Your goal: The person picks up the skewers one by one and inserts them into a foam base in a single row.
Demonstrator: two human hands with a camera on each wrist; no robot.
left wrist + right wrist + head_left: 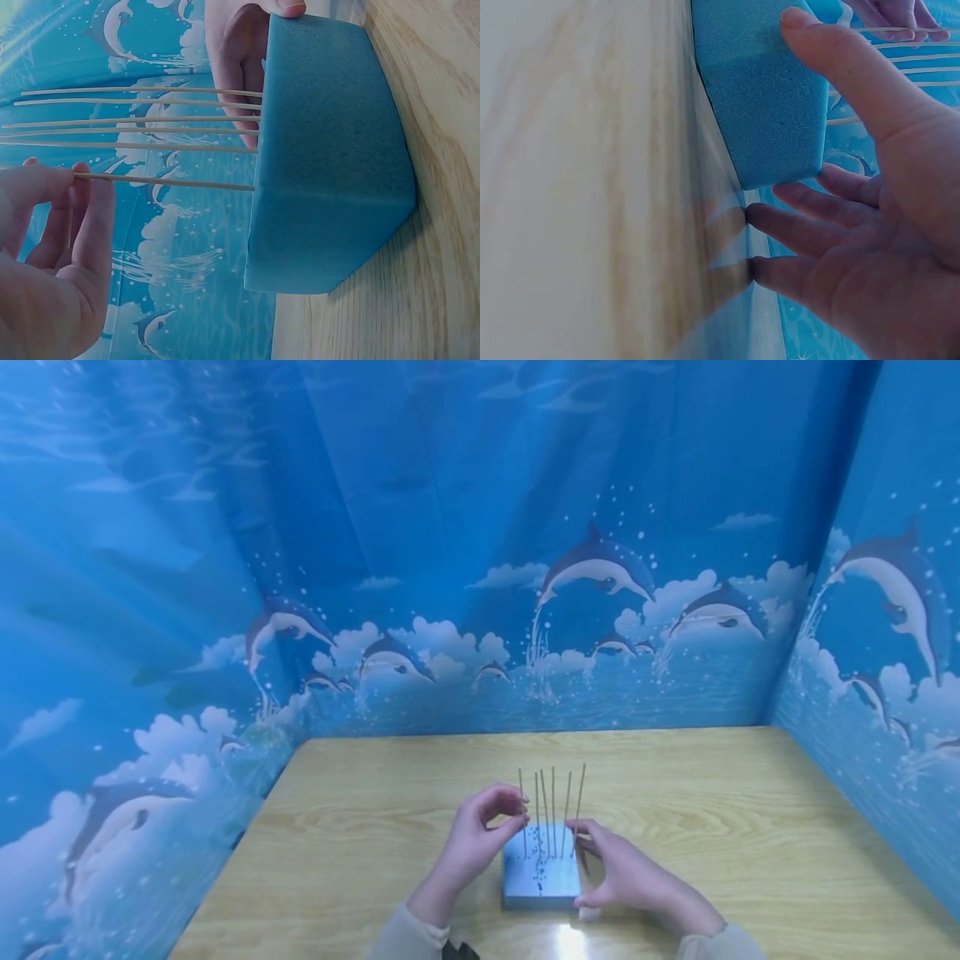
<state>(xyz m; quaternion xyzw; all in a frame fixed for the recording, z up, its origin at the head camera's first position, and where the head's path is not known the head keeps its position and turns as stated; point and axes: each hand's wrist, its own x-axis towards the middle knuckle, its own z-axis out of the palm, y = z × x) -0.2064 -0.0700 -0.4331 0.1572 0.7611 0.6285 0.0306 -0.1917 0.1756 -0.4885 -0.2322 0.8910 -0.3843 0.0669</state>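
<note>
A light-blue foam block [558, 891] sits on the wooden table, its top dotted with many small holes. Several thin wooden sticks [187, 148] stand upright in it, roughly in a row. My left hand [480, 833] pinches the leftmost stick [165, 181] near its upper end between thumb and fingertips; the stick's lower end is in the foam. At the block's right side, my right hand [628, 872] holds it, with the thumb [832, 49] on the near face and the fingers spread toward the far side. Some of those fingertips touch the table.
The wood-grain table [360, 810] extends around the block on all sides. Blue curtains [420, 527] printed with dolphins hang behind and at both sides of it. A small dark object [459, 952] shows at the bottom edge of the head view.
</note>
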